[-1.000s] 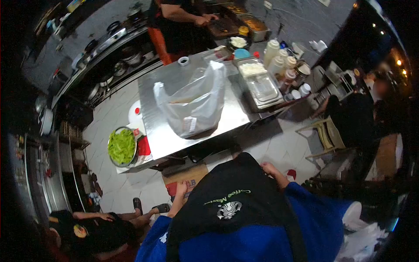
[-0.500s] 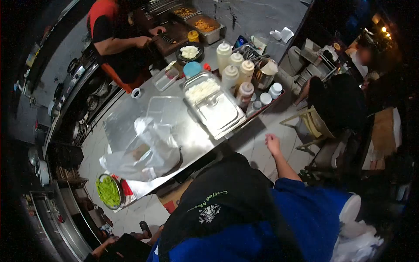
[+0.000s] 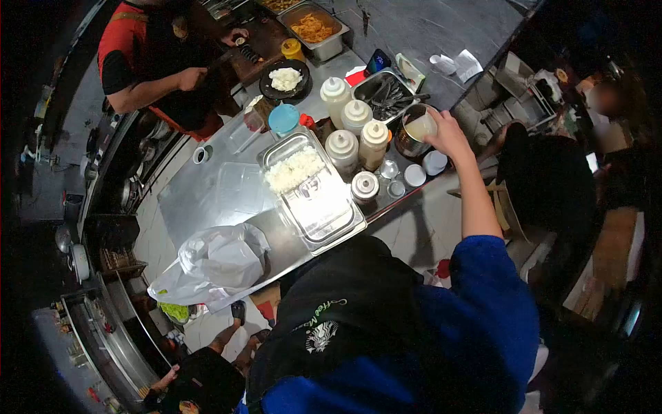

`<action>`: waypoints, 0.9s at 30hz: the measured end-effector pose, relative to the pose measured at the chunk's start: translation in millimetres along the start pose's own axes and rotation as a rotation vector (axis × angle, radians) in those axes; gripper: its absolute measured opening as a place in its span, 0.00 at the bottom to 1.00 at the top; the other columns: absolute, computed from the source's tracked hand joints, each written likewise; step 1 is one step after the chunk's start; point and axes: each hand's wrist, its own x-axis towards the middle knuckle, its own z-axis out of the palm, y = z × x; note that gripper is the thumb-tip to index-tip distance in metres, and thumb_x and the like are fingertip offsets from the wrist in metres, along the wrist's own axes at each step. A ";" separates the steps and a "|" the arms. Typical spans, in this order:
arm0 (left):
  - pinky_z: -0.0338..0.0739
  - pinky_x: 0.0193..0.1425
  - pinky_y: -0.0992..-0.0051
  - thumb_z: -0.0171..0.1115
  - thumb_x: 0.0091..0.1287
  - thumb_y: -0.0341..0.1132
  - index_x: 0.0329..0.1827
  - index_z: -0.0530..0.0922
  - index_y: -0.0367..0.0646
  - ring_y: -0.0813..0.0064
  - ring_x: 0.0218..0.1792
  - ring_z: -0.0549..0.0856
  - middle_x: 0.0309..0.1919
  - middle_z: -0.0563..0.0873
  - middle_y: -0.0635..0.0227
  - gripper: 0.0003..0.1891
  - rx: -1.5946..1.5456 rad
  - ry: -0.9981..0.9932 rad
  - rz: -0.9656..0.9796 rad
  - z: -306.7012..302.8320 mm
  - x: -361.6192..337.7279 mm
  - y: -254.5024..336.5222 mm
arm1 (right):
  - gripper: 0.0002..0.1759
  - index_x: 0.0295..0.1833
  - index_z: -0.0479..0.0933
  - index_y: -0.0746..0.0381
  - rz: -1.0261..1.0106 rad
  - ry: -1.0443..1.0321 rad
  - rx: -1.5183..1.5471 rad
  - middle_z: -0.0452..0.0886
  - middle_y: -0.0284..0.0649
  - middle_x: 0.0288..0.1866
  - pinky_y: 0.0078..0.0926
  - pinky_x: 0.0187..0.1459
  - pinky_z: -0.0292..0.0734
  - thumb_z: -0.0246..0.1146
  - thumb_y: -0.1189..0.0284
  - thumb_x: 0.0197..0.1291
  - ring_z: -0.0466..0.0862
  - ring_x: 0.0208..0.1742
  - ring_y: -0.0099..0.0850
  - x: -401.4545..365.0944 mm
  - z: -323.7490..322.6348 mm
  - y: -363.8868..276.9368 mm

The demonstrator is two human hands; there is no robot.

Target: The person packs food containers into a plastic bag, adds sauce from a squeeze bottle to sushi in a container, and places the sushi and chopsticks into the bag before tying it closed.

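Observation:
My right hand (image 3: 449, 138) reaches over the far right end of the steel table, its fingers closed on the rim of a pale cup (image 3: 420, 127) that sits in or over a metal can (image 3: 407, 141). Just left of it stand squeeze bottles (image 3: 373, 143) with white lids. White-capped jars (image 3: 434, 163) are right below the hand. A tray of cutlery (image 3: 383, 95) lies behind the can. Nearer the middle, a steel tray (image 3: 321, 219) holds chopped white food (image 3: 296, 170). My left hand is out of view.
A co-worker (image 3: 162, 76) stands across at a cutting board. A white plastic bag (image 3: 224, 262) lies on the table's near left part. Beyond are a black plate (image 3: 285, 79) and an orange food tray (image 3: 314, 29). Another person (image 3: 552, 165) sits at right; one more is at lower left.
My right hand has moved up from beside the table to the can and taken hold of the pale cup. The view has shifted, and the bag now covers most of the green leaves.

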 end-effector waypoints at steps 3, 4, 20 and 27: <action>0.75 0.36 0.60 0.54 0.72 0.41 0.43 0.80 0.37 0.52 0.37 0.83 0.33 0.83 0.49 0.14 -0.001 0.002 -0.008 9.1 -0.2 10.3 | 0.42 0.69 0.70 0.56 0.026 -0.108 -0.103 0.73 0.47 0.58 0.44 0.60 0.76 0.75 0.65 0.45 0.75 0.61 0.48 17.4 -2.2 4.4; 0.75 0.36 0.59 0.54 0.72 0.41 0.43 0.80 0.37 0.51 0.37 0.83 0.34 0.83 0.49 0.15 0.000 0.003 -0.013 12.7 -1.0 11.3 | 0.42 0.68 0.70 0.57 0.018 -0.128 -0.123 0.73 0.47 0.58 0.44 0.59 0.76 0.76 0.64 0.44 0.75 0.61 0.48 20.0 -5.0 0.6; 0.76 0.40 0.61 0.54 0.74 0.40 0.47 0.80 0.36 0.50 0.38 0.85 0.35 0.85 0.47 0.15 -0.004 0.060 0.271 8.7 10.8 75.7 | 0.30 0.63 0.73 0.63 -0.106 0.521 0.653 0.82 0.44 0.52 0.30 0.56 0.75 0.72 0.65 0.56 0.81 0.53 0.31 17.7 -109.2 -6.9; 0.75 0.41 0.71 0.54 0.75 0.37 0.48 0.80 0.33 0.74 0.35 0.81 0.32 0.84 0.60 0.14 -0.154 -0.199 0.462 -45.9 -28.2 249.2 | 0.35 0.63 0.75 0.63 -0.008 0.228 0.514 0.83 0.47 0.52 0.33 0.56 0.77 0.75 0.60 0.50 0.84 0.52 0.36 19.6 -82.0 -1.6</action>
